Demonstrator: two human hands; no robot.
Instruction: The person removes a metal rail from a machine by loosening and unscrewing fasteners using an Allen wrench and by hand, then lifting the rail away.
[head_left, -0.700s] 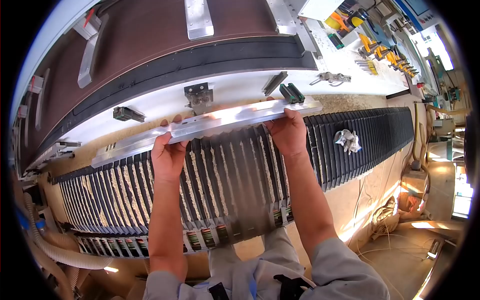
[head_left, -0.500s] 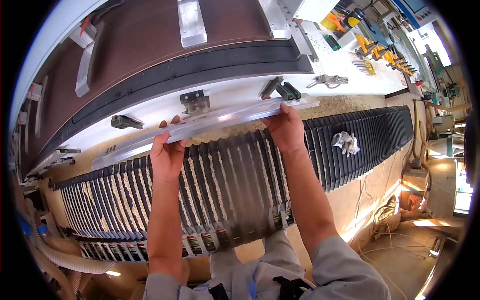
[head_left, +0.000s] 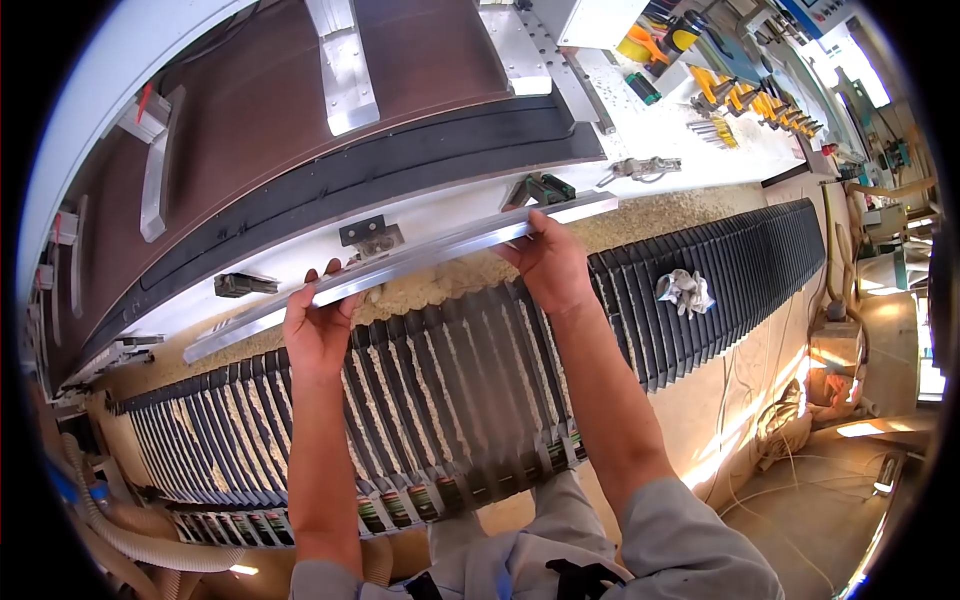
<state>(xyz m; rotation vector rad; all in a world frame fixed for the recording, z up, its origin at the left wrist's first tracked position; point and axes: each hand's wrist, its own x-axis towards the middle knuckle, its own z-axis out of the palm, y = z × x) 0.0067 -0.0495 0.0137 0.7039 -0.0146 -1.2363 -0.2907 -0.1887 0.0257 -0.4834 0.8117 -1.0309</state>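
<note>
A long silver metal profile [head_left: 432,252] is stretched across in front of me, its right end a little higher in view than its left. My left hand [head_left: 318,328] is closed around it left of its middle, fingertips showing over the far edge. Further right, my right hand [head_left: 556,262] grips it with the thumb on top; some of its fingers are hidden behind the profile. Just beyond the profile are a metal bracket [head_left: 371,238] and a dark green fitting [head_left: 540,190] on the white machine side.
Below lies a black ribbed bellows cover [head_left: 420,390] with wood chips in its folds. A crumpled pair of gloves or cloth [head_left: 685,291] rests on it. Yellow-handled clamps [head_left: 755,102] stand at upper right, and ribbed hoses [head_left: 150,545] run along the lower left.
The profile has rolled in my hands, so its broad face now shows as a narrower edge. Both hands have shifted slightly left in view, and the camera has turned a little.
</note>
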